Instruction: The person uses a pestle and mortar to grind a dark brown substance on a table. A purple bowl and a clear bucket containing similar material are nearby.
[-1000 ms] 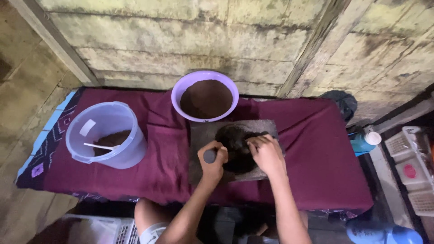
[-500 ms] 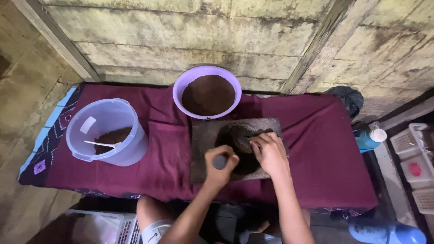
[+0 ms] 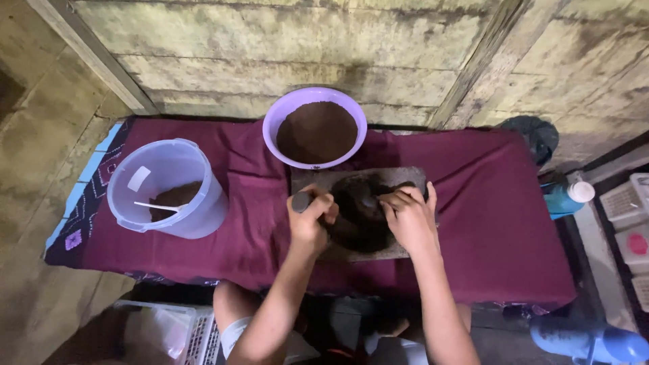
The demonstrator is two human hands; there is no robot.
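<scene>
A flat grey stone slab (image 3: pixel 405 178) lies on the maroon cloth, with a dark brown mass (image 3: pixel 358 209) piled on it. My left hand (image 3: pixel 309 220) is closed around the end of a grey stone roller (image 3: pixel 301 201) at the slab's left side. My right hand (image 3: pixel 410 217) grips the roller's other end, which is hidden under the fingers and the dark mass. The roller lies across the mass. Just behind the slab stands a purple bowl (image 3: pixel 273 120) filled with brown powder.
A translucent lilac bucket (image 3: pixel 169 223) with brown powder and a white spoon (image 3: pixel 155 207) stands at the left on the maroon cloth (image 3: pixel 493 230). A blue bottle with a white cap (image 3: pixel 568 198) stands at the right edge. A mouldy wall rises behind.
Both hands have drawn the roller a little nearer to me over the dark mass. The view has shifted slightly; bowl and bucket stay in place.
</scene>
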